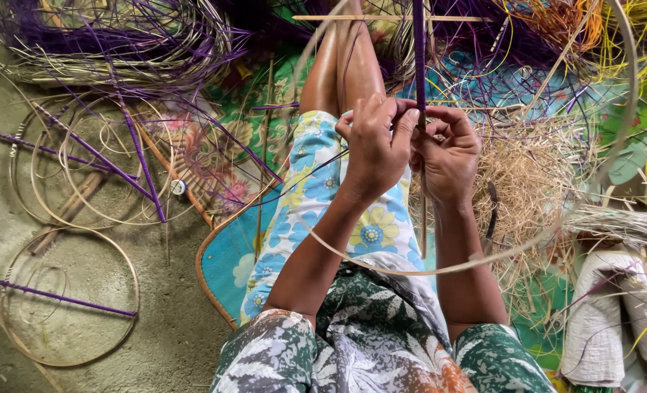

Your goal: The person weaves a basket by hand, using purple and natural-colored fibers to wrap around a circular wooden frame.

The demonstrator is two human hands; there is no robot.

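Big pale round cane hoop [440,268] looped around the lap, with both hands inside it. Left hand [376,149] and right hand [448,154] were both clenched on the upright purple-wrapped stick [419,51] mid-scene.

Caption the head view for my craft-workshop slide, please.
Both hands, left hand and right hand, grip a purple stick crossing a cane hoop.
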